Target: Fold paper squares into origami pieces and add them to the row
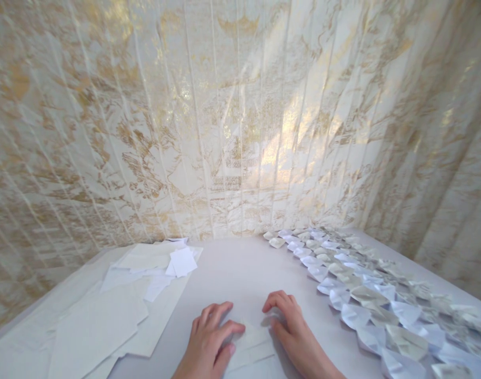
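A pale piece of paper with straight crease or edge lines lies flat on the table in front of me, its near part cut off by the bottom of the view. My left hand rests at its left side, fingers apart and bent, with the index fingertip and thumb at the paper's edge. On the other side, my right hand is curved with thumb and fingers apart, close to the paper's right edge. Whether the right fingertips touch it I cannot tell. Neither hand grips anything.
At left lie overlapping large paper sheets, with small white paper squares on their far end. Rows of folded paper pieces, white and greyish, cover the table's right side. A patterned curtain hangs behind the table.
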`<state>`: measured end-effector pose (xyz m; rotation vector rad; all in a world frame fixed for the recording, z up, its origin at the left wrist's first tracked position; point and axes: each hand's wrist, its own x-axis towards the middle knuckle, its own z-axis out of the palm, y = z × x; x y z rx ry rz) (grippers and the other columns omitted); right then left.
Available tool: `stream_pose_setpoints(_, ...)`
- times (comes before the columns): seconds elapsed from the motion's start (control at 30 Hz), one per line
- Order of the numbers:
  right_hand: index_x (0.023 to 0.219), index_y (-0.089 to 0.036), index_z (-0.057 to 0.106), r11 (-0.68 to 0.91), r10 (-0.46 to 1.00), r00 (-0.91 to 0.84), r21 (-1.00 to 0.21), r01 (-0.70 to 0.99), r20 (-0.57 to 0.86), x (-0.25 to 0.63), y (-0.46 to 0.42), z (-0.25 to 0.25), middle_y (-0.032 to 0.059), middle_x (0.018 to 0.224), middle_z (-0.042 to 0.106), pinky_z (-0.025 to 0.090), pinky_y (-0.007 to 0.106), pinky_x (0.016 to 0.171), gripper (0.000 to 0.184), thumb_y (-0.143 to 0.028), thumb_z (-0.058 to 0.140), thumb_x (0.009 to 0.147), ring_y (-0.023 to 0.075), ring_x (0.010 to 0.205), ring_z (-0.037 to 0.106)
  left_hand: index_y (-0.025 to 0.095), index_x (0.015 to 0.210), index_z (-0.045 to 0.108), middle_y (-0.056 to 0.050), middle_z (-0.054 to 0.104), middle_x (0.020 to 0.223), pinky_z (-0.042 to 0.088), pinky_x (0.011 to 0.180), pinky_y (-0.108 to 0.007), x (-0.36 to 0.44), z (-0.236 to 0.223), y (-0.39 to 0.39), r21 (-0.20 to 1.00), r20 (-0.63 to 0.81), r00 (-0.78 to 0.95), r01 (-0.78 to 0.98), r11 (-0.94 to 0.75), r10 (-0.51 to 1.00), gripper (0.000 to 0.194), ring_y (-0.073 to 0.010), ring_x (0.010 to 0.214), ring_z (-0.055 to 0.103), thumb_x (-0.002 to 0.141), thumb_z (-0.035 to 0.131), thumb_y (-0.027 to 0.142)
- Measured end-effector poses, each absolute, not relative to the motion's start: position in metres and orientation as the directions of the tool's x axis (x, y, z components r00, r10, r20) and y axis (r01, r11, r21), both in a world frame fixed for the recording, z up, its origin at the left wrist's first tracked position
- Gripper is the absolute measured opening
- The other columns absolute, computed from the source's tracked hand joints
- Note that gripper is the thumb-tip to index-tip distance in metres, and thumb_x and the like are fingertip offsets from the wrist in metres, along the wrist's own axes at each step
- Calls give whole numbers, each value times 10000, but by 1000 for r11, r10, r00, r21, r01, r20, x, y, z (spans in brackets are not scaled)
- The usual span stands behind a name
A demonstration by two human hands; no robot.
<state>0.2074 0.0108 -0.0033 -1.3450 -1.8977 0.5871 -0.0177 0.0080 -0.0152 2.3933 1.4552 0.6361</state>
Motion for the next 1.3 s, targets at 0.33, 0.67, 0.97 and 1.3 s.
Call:
stream_pose_setpoints(0.33, 984, -224, 583, 356, 934, -281, -638, 682, 221, 171, 8, 3, 48, 1065, 601, 355, 408, 887, 399, -24, 530, 642, 263, 1003, 495, 368, 1118, 663, 8, 507, 1441, 343, 1041, -498, -18, -12, 9, 498, 148, 419, 751, -434, 896, 396, -289, 1302, 396, 816, 550, 137)
stream_pose_setpoints(0.67, 1012, -243, 607, 274, 959, -255, -638, 720, 124, 210, 12, 6, 39, 1095, 601, 357, 408, 924, 403, -62, 498, 669, 261, 1061, 495, 318, 1458, 376, -8, 409, 1515, 187, 1158, -440, -24, 14, 19, 656, -109, 552, 665, -357, 827, 755, -239, 1391, 278, 742, 520, 126)
stream_pose_setpoints(0.97, 1023, -226, 595, 253, 952, -276, -853, 456, 135, 204, 12, 4, 25, 1017, 592, 386, 349, 913, 318, -171, 636, 712, 232, 1012, 519, 188, 952, 654, -16, 559, 935, 390, 819, -297, -2, 21, 17, 775, -12, 447, 569, -274, 894, 319, -193, 888, 525, 650, 582, 113)
stream_pose_setpoints(1.3, 758, -212, 505, 322, 939, -226, -895, 307, 261, 180, 5, 1, -11, 750, 573, 411, 283, 692, 69, -219, 543, 815, 181, 746, 541, 215, 833, 522, 6, 558, 838, 398, 768, -290, 3, 13, 11, 972, 169, 336, 96, -212, 926, 208, -176, 830, 542, 883, 564, 412)
